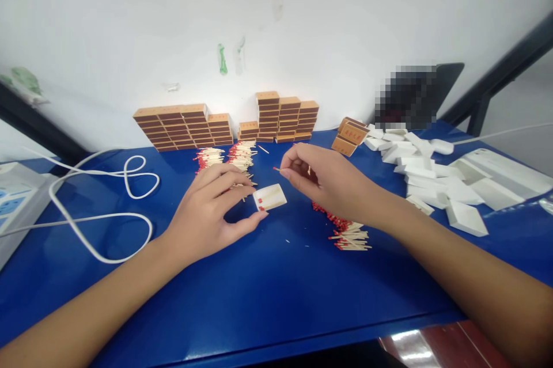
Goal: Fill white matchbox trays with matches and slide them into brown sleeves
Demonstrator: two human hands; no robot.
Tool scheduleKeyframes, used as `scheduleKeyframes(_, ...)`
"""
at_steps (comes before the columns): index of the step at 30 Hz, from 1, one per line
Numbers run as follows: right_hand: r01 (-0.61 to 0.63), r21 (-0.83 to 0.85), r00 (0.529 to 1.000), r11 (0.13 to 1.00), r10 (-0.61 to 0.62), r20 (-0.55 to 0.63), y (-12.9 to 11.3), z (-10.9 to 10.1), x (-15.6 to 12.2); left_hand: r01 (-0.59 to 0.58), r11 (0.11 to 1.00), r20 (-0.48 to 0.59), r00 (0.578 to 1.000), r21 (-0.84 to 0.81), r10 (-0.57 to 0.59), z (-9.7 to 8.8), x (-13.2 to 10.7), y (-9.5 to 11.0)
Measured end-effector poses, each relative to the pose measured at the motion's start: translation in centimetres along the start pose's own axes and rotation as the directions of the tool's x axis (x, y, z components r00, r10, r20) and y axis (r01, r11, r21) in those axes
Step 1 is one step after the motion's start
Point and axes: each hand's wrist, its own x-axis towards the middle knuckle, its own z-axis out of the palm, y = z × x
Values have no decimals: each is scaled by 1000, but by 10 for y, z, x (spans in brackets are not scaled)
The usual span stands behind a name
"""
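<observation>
My left hand (pixel 211 209) holds a small white matchbox tray (pixel 269 197) between thumb and fingers just above the blue table (pixel 276 293); a few red-tipped matches lie in the tray. My right hand (pixel 324 178) pinches matches (pixel 276 169), one red tip pointing left toward the tray. Under my right wrist lies a loose pile of red-tipped matches (pixel 345 230). More matches (pixel 227 158) lie in heaps behind my left hand.
Stacks of brown matchboxes (pixel 185 126) (pixel 285 117) line the wall. A few tilted brown sleeves (pixel 351 136) sit right of them. Several empty white trays (pixel 423 169) are scattered at right. A white cable (pixel 108 207) loops at left beside a grey device (pixel 17 201).
</observation>
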Motion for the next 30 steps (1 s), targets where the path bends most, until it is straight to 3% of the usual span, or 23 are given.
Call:
scheduleKeyframes(7,64,-45,998,997,-63,27,-1,1,-1,7,1000,12,1000,-18,-7,0,-1,-1)
scheduleKeyframes(12,81,-25,996,996,-80,33,-3,1,-2,73,997,10,997,-39,-73,2,-1,-1)
scheduleKeyframes(30,156,-92,986,983,-160,-41,3,4,-1,2,1000,36,999,-9,-2,-1,0,-8)
